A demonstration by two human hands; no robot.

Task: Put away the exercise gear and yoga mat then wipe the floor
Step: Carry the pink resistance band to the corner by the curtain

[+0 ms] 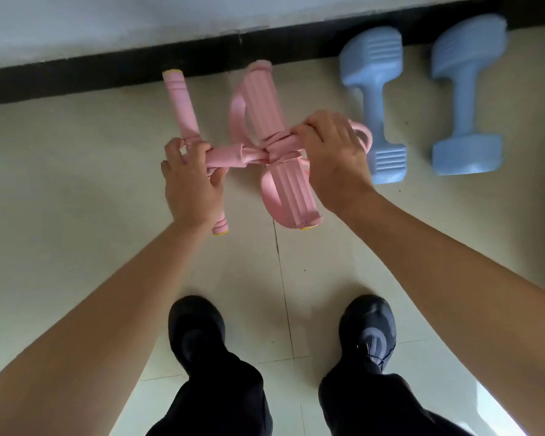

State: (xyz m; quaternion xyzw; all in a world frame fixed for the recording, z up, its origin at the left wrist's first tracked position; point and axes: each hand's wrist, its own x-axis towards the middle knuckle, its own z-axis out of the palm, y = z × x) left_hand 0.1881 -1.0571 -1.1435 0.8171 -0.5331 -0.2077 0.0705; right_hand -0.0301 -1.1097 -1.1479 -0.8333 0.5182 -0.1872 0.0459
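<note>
A pink pedal resistance puller (265, 127) with foam bars and rubber tubes is held above the tiled floor, near the wall. My left hand (191, 184) grips its thin handle bar where the tubes join it. My right hand (331, 155) grips the bundled tubes beside the ribbed foot bar. Two light blue dumbbells lie on the floor to the right: one (373, 102) right next to my right hand, the other (468, 96) further right. No yoga mat is in view.
A black skirting board (76, 80) runs along the white wall at the top. My two feet in black shoes (195, 328) stand on the cream tiles below the hands. A tile joint (280, 278) runs between the feet.
</note>
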